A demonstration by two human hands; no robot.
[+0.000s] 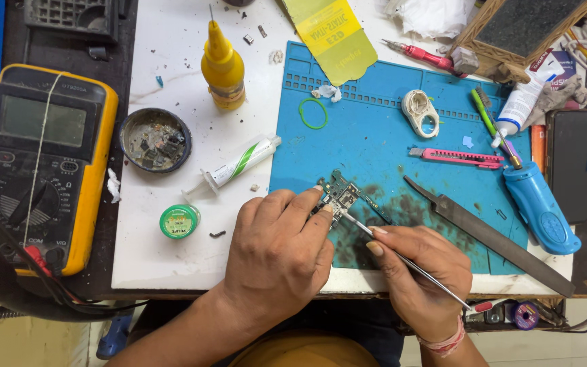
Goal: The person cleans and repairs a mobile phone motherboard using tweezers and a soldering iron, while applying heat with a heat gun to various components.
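Head view: left hand (276, 255) pinches the circuit board (340, 196) at its edge, holding it on the blue mat (375, 136). Right hand (412, 272) grips tweezers (402, 258), their tip touching the board. A file (490, 234) lies just beside.

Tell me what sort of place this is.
Most likely an electronics repair bench. A small circuit board lies on a blue repair mat, a yellow multimeter sits beside it, and the right hand works the board with a thin metal tool.

Two hands (280, 251) (416, 272), one circuit board (340, 196), one tweezers (402, 261), one multimeter (42, 163), one yellow bottle (223, 66), one syringe (236, 165), one file (490, 234), one pink cutter (456, 157) are counted.
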